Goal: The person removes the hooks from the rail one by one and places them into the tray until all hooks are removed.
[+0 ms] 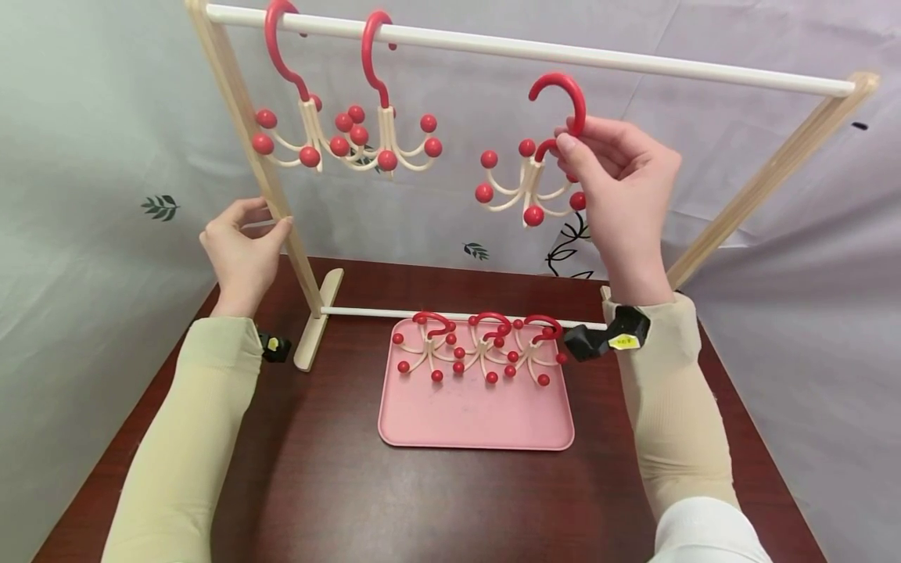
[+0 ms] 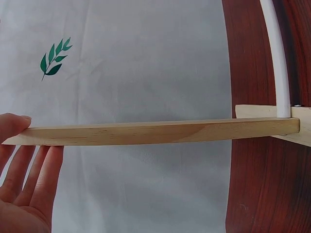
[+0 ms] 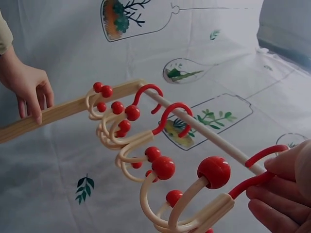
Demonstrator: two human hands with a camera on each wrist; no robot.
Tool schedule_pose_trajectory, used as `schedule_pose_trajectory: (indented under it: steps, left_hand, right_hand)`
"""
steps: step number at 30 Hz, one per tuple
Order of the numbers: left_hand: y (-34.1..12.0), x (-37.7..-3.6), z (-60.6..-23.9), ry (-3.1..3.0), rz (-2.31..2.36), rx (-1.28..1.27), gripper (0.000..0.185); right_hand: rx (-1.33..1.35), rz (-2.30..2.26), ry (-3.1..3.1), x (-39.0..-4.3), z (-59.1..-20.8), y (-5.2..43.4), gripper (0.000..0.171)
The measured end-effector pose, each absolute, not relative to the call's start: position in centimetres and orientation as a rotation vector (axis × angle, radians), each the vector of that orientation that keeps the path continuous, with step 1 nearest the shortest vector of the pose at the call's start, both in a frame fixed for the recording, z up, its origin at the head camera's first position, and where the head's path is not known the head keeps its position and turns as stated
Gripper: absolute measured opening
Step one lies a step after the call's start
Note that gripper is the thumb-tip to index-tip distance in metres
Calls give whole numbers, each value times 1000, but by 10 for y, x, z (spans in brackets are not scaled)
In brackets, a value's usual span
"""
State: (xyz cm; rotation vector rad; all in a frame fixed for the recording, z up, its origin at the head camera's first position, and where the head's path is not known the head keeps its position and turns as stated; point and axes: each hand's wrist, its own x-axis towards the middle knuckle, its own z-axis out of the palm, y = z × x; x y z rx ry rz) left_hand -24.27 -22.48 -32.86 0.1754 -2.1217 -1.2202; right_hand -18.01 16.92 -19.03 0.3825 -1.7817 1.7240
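My right hand (image 1: pixel 626 188) pinches the red hook of a multi-armed hanger (image 1: pixel 531 195) with red balls on its pale arms. That hook's open end stands just below the white rod (image 1: pixel 633 62) in the head view. Two similar hangers, one at the left (image 1: pixel 308 129) and one beside it (image 1: pixel 385 133), hang from the rod by their hooks. With thumb on one side and fingers on the other, my left hand (image 1: pixel 242 254) holds the rack's left wooden post (image 2: pixel 160 132). In the right wrist view the held hanger's pale stem (image 3: pixel 214 211) and largest-looking ball are close to the camera.
A pink tray (image 1: pixel 479 426) lies on the dark wooden table (image 1: pixel 422 500), with three more such hangers (image 1: pixel 484 349) along its far side. Behind it runs the rack's lower white bar (image 1: pixel 366 313). The right post (image 1: pixel 774 180) slants beyond my right forearm; a pale cloth hangs behind.
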Motion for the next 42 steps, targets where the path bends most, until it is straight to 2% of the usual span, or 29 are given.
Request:
schedule_pose_trajectory:
  steps: [10, 22, 42]
  left_hand:
    - [-225, -243, -329, -2126, -1214, 170, 36]
    - [-226, -243, -329, -2126, -1211, 166, 37]
    - [-226, -242, -330, -2122, -1218, 168, 36]
  right_hand:
    - [451, 1811, -1760, -173, -209, 170, 19]
    - [482, 1732, -1894, -178, -253, 183, 23]
    - [593, 1747, -2038, -149, -298, 173, 22]
